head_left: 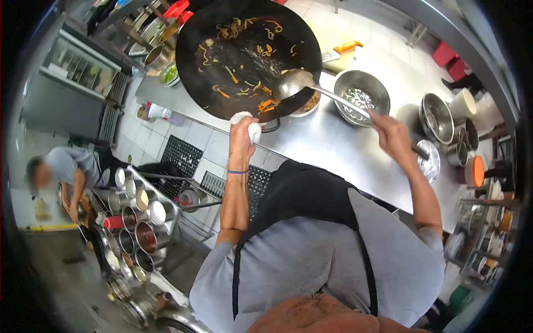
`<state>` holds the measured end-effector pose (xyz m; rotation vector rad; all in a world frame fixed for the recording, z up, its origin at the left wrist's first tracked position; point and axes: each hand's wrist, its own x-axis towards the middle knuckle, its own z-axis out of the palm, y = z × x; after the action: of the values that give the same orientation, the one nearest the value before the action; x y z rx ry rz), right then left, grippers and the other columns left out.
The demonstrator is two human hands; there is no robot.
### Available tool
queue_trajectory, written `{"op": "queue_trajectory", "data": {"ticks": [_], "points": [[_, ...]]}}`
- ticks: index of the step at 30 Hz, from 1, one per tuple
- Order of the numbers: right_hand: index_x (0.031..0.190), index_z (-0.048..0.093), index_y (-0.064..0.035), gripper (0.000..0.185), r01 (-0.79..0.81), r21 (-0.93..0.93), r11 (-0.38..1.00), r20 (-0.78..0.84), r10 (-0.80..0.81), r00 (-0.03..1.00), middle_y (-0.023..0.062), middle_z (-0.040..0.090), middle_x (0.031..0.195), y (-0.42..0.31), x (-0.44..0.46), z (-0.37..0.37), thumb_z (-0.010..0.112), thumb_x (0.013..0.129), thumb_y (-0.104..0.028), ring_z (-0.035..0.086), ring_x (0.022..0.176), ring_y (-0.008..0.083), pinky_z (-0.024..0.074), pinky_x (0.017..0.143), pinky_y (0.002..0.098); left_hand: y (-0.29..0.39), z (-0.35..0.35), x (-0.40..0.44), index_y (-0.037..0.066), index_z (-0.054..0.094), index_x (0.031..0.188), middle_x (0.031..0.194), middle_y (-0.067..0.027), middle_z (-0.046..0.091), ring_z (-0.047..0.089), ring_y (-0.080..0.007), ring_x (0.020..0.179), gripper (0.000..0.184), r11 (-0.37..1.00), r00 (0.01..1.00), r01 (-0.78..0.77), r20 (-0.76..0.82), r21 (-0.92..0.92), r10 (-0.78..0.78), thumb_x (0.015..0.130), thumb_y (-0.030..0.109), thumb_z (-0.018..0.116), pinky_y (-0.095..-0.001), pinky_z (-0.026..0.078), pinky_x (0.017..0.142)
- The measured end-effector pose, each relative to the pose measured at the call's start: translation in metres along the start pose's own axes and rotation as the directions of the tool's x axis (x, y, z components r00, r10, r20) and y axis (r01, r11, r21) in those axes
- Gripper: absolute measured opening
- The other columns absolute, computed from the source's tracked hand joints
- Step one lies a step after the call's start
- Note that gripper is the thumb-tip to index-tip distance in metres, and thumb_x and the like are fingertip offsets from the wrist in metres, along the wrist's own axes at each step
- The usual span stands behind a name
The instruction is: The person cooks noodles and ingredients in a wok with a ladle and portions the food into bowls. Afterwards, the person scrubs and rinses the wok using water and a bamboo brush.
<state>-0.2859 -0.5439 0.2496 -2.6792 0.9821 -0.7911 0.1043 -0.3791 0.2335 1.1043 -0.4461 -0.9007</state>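
My left hand [242, 136] is closed around a folded white cloth [241, 117] at the near edge of a large black wok [191, 77]. The wok is tilted over the counter, with noodle strands and orange vegetable strips [265, 105] scattered inside. My right hand [393, 136] grips the long handle of a metal ladle [294, 84]. The ladle's bowl lies at the wok's right rim, close to the orange strips. Partly hidden below that rim is a bowl of food [308, 105].
A steel bowl with liquid [383, 102] and an orange-handled knife [347, 47] are on the steel counter [311, 139]. More bowls and pots [437, 119] stand at right. At left, a person [78, 166] bends beside a cart holding several metal containers [147, 236].
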Motion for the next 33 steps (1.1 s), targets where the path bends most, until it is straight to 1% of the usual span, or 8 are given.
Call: {"op": "queue_trajectory", "data": {"ticks": [2,7,13,15,19,22,29,33], "points": [[0.13,0.064,-0.0225,0.047,0.007,-0.148,0.989,0.035,-0.002,0.999,0.0109,0.063,0.084,-0.023,0.025,-0.015,0.06,0.086,-0.004,0.065,0.071,0.0303,0.0537,0.06,0.0444,0.001,-0.007,0.012,0.006,0.06,0.076,0.072,-0.0036,0.056,0.062,-0.0194,0.063,0.007,0.999,1.0,-0.017,0.005,0.045,0.016,0.081,0.008,0.065,-0.0339,0.054,0.058],[0.13,0.063,-0.0242,0.049,0.224,-0.123,0.967,0.008,-0.225,0.974,0.0074,0.065,0.086,-0.03,0.074,0.012,0.061,0.085,-0.005,0.066,0.074,0.0293,0.0553,0.063,0.0412,0.03,-0.037,0.042,0.01,0.059,0.082,0.072,-0.0047,0.06,0.066,-0.0241,0.063,0.006,0.981,0.977,0.194,0.094,0.003,-0.193,0.081,0.009,0.065,-0.0318,0.049,0.051],[0.132,0.061,-0.0274,0.048,0.064,-0.178,0.982,0.175,-0.032,0.984,0.0084,0.067,0.093,0.036,0.067,-0.039,0.063,0.087,-0.009,0.068,0.08,0.0274,0.0561,0.072,0.0418,0.038,-0.04,0.038,0.01,0.058,0.082,0.07,-0.0043,0.059,0.064,-0.0227,0.06,0.007,0.974,0.971,0.224,0.075,0.022,-0.225,0.08,0.008,0.065,-0.0322,0.049,0.05],[0.134,0.059,-0.0239,0.047,-0.001,-0.106,0.994,0.121,0.014,0.993,0.0122,0.066,0.092,0.019,0.078,-0.017,0.061,0.09,-0.01,0.067,0.079,0.0316,0.0538,0.07,0.0431,0.035,-0.033,0.035,0.01,0.058,0.084,0.072,-0.0024,0.057,0.06,-0.0189,0.058,0.008,0.974,0.973,0.224,0.051,0.041,-0.226,0.079,0.007,0.064,-0.0335,0.053,0.053],[0.138,0.055,-0.0213,0.045,-0.096,-0.069,0.993,0.003,0.096,0.995,0.0147,0.063,0.089,-0.022,0.072,0.045,0.057,0.094,-0.014,0.065,0.079,0.036,0.0529,0.069,0.0478,0.024,-0.028,0.035,0.009,0.058,0.079,0.07,-0.0029,0.055,0.059,-0.0187,0.058,0.007,0.986,0.986,0.163,0.049,-0.043,-0.16,0.077,0.004,0.063,-0.0354,0.056,0.058],[0.139,0.054,-0.0198,0.046,-0.128,-0.03,0.991,0.062,0.13,0.99,0.0159,0.062,0.086,-0.042,0.046,0.033,0.058,0.093,-0.014,0.064,0.08,0.0372,0.0516,0.07,0.0498,0.017,-0.031,0.045,0.008,0.058,0.077,0.07,-0.0026,0.054,0.058,-0.0183,0.058,0.007,0.995,0.995,0.094,0.044,-0.011,-0.094,0.077,0.004,0.063,-0.0364,0.058,0.061],[0.135,0.057,-0.0182,0.045,-0.166,-0.069,0.984,0.135,0.174,0.975,0.0175,0.065,0.092,-0.056,0.025,-0.017,0.058,0.091,-0.01,0.064,0.084,0.0388,0.0522,0.074,0.0484,0.001,-0.022,0.084,0.005,0.054,0.068,0.066,-0.0022,0.051,0.052,-0.0146,0.055,0.011,0.995,0.99,-0.073,-0.113,0.071,0.081,0.074,0.001,0.063,-0.0296,0.039,0.05],[0.135,0.057,-0.0181,0.045,-0.162,-0.082,0.983,0.097,0.17,0.981,0.0178,0.065,0.092,-0.064,0.04,-0.009,0.058,0.091,-0.011,0.065,0.083,0.0389,0.0527,0.074,0.0485,-0.004,-0.027,0.093,0.005,0.055,0.069,0.067,-0.0027,0.052,0.053,-0.0155,0.056,0.01,0.987,0.987,-0.152,-0.043,0.051,0.154,0.074,0.002,0.064,-0.0307,0.041,0.051]]}}
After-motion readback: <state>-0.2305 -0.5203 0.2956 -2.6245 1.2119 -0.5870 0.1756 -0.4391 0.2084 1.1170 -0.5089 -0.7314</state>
